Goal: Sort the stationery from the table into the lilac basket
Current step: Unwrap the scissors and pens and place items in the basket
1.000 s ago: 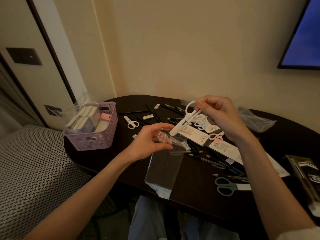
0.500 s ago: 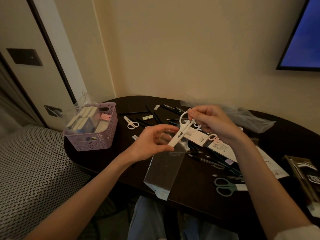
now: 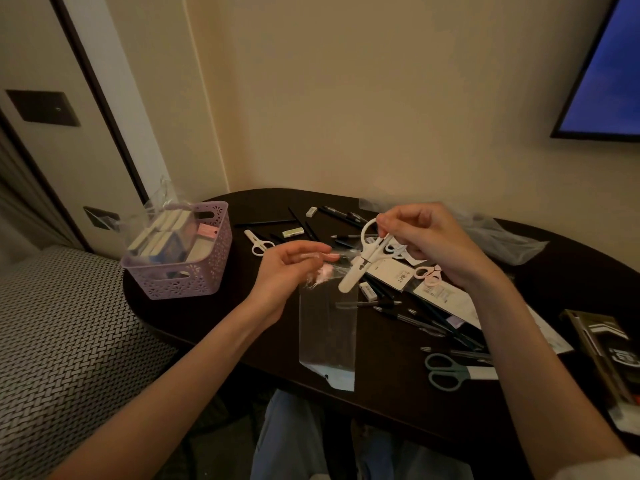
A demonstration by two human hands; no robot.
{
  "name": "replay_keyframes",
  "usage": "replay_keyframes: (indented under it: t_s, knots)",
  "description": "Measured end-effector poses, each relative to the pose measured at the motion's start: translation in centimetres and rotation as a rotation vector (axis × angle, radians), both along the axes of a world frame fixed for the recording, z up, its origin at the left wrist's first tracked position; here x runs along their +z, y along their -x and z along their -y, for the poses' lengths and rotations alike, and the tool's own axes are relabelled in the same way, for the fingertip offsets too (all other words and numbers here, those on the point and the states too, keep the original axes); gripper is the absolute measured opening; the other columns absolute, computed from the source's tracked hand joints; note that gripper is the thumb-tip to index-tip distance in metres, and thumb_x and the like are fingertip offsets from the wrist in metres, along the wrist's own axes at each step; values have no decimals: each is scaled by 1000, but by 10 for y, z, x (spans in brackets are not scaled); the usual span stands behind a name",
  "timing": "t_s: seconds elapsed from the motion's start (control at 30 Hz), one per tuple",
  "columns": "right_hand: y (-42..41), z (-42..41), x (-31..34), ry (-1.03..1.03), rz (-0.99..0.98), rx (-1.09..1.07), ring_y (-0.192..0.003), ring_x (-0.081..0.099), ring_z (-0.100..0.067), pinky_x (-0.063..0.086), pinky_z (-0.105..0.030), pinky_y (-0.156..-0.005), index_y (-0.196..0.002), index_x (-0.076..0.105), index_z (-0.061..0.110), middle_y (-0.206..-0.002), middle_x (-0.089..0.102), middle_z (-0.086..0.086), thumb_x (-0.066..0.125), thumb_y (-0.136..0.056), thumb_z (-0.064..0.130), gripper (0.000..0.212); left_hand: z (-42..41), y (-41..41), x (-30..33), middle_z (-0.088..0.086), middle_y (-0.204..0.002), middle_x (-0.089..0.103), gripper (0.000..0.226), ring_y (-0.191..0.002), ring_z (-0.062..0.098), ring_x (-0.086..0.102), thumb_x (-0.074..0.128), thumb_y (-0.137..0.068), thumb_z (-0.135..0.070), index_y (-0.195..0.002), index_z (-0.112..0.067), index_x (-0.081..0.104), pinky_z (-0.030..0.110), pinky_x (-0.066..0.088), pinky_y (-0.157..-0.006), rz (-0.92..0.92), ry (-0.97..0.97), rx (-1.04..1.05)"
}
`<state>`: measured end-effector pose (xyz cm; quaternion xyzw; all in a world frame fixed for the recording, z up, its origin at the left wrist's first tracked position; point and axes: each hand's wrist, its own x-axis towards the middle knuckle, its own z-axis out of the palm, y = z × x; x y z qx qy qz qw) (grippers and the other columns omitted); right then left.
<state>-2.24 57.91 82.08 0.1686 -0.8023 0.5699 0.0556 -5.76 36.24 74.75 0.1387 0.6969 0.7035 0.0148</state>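
My right hand [image 3: 426, 242] pinches the handle of small white scissors [image 3: 363, 258], their capped tip pointing down at the mouth of a clear plastic sleeve [image 3: 327, 336]. My left hand [image 3: 289, 271] holds the sleeve's top edge between thumb and fingers; the sleeve hangs above the dark table [image 3: 263, 310]. The lilac basket [image 3: 188, 277] stands at the table's left end, holding boxes and a pink eraser. On the table lie another white pair of scissors [image 3: 258, 242], pink scissors [image 3: 429, 274], green scissors [image 3: 450, 370], several pens and erasers.
Packaging cards [image 3: 440, 292] and a crumpled plastic bag [image 3: 502, 237] lie right of my hands. A dark box [image 3: 606, 355] sits at the table's right edge. A patterned seat [image 3: 59, 327] is on the left, a screen [image 3: 606, 71] hangs on the wall.
My right hand has lowered the white scissors toward the sleeve's opening. My left hand's fingers have spread the sleeve's top, and the sleeve hangs straighter.
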Motion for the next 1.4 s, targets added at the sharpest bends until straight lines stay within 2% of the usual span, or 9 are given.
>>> replay_keyframes:
  t_s: [0.17, 0.33, 0.5, 0.63, 0.8, 0.9, 1.03, 1.27, 1.4]
  knots:
    - [-4, 0, 2, 23, -21, -31, -37, 31, -1, 24, -10, -38, -82, 67, 6, -45, 52, 14, 56, -95, 18, 21, -5, -2, -5, 7, -96, 75, 24, -92, 20, 71, 58, -87, 7, -101, -8, 70, 33, 55, -84, 51, -14, 21]
    - [-6, 3, 4, 41, -139, -92, -40, 49, 4, 37, -6, -44, -88, 66, -1, -44, 54, 15, 54, -95, 7, 16, -8, -6, -6, 3, -99, 75, 23, -99, 15, 69, 61, -87, 4, -106, -9, 69, 35, 53, -89, 70, -11, 5]
    - [-7, 4, 4, 23, -171, -91, -40, 49, 5, 37, -5, -44, -89, 66, -2, -43, 53, 17, 53, -95, 5, 15, -10, -9, -8, 5, -104, 74, 24, -103, 16, 68, 59, -90, 0, -112, -5, 66, 35, 52, -92, 98, -57, -42]
    - [-8, 6, 4, 46, -180, -98, -41, 49, 4, 36, -6, -45, -90, 66, -3, -44, 54, 16, 54, -95, 6, 16, -12, -13, -11, 8, -103, 73, 23, -103, 19, 68, 57, -90, 1, -110, -4, 67, 35, 51, -93, 100, -105, -43]
    - [-9, 8, 3, 58, -209, -109, -41, 48, 4, 35, -5, -44, -89, 66, -3, -44, 53, 18, 54, -95, 6, 16, -14, -18, -13, 9, -103, 73, 25, -100, 18, 68, 58, -87, 5, -107, -6, 67, 24, 52, -81, 78, -151, -68]
    - [-10, 7, 4, 71, -214, -114, -42, 50, 4, 36, -5, -44, -90, 67, -5, -47, 57, 18, 55, -94, 5, 16, -12, -20, -13, 8, -106, 72, 30, -102, 19, 68, 62, -84, 6, -111, -7, 66, 24, 53, -83, 49, -112, -121]
    - [-10, 4, 6, 83, -216, -121, -44, 52, 4, 38, -6, -45, -90, 67, -4, -50, 59, 17, 55, -94, 7, 16, -9, -22, -13, 1, -99, 73, 40, -90, 12, 69, 64, -80, 11, -112, -13, 65, 22, 54, -79, 35, -21, -181]
    - [-11, 7, 4, 80, -194, -99, -42, 52, 5, 37, -5, -44, -92, 66, -7, -47, 58, 17, 54, -94, 5, 17, -12, -28, -10, -6, -100, 74, 44, -87, 9, 70, 66, -79, 11, -109, -20, 64, 21, 55, -78, -93, 100, -217]
    - [-12, 8, 4, 64, -172, -100, -39, 49, 4, 36, -5, -43, -88, 67, -4, -43, 55, 16, 55, -94, 7, 17, -13, -27, -9, 0, -105, 73, 42, -92, 14, 70, 67, -79, 10, -112, -17, 65, 24, 55, -82, -171, 176, -245]
